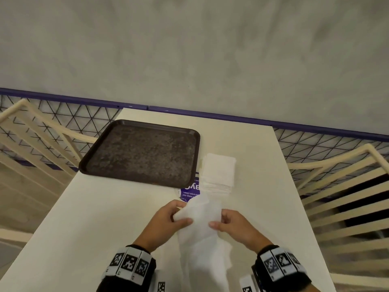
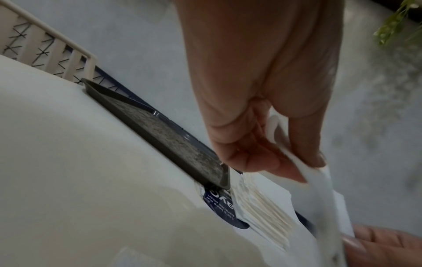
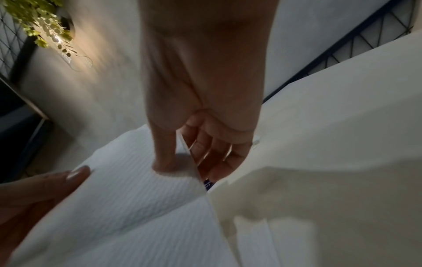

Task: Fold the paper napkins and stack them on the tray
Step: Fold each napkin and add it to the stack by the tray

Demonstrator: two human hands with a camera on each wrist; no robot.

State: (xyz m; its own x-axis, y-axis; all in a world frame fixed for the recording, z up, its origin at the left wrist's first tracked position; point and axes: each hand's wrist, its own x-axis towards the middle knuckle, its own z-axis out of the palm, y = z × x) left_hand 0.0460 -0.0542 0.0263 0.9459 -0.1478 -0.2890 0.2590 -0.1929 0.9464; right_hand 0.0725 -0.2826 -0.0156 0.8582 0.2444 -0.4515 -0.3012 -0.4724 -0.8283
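A white paper napkin [image 1: 202,232] hangs unfolded between both hands above the near part of the table. My left hand [image 1: 168,220] pinches its left edge between thumb and fingers, as the left wrist view shows [image 2: 294,162]. My right hand [image 1: 231,224] pinches the right edge, thumb on top [image 3: 169,162]. The ribbed napkin [image 3: 128,198] fills the right wrist view. A stack of white napkins [image 1: 219,173] [image 2: 265,211] lies on the table beyond the hands. The dark brown tray [image 1: 143,152] [image 2: 164,137] sits left of the stack and holds nothing.
The white table [image 1: 84,218] runs to a wall with a purple rail [image 1: 210,114]. A blue printed sticker [image 1: 189,192] shows between tray and stack. Cream slatted chairs [image 1: 347,197] stand on both sides. A green plant [image 3: 38,23] hangs on the wall.
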